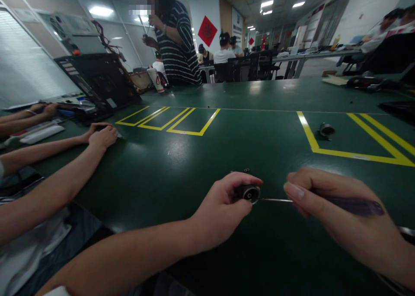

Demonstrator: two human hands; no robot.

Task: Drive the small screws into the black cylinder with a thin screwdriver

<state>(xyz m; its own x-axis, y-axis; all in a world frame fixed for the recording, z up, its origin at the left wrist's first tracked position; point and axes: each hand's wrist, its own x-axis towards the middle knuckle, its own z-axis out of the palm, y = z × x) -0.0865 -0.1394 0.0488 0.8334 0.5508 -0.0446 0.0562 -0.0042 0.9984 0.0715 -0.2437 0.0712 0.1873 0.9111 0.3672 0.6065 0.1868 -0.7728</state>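
Our left hand [223, 209] pinches a small black cylindrical part [248, 193] just above the dark green surface [181, 157], thumb and fingers clamped around it, its round open end facing right. Our right hand [327, 201] is closed on a purple-handled screwdriver [353, 205], held level, the thin metal tip meeting the part's end. Tiny dark screws [246, 170] lie just beyond the part.

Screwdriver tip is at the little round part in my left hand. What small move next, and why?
Probably seat the tip and turn gently. The left hand pinches the small cylindrical part, and the right hand holds the screwdriver with its shaft meeting the part's face.
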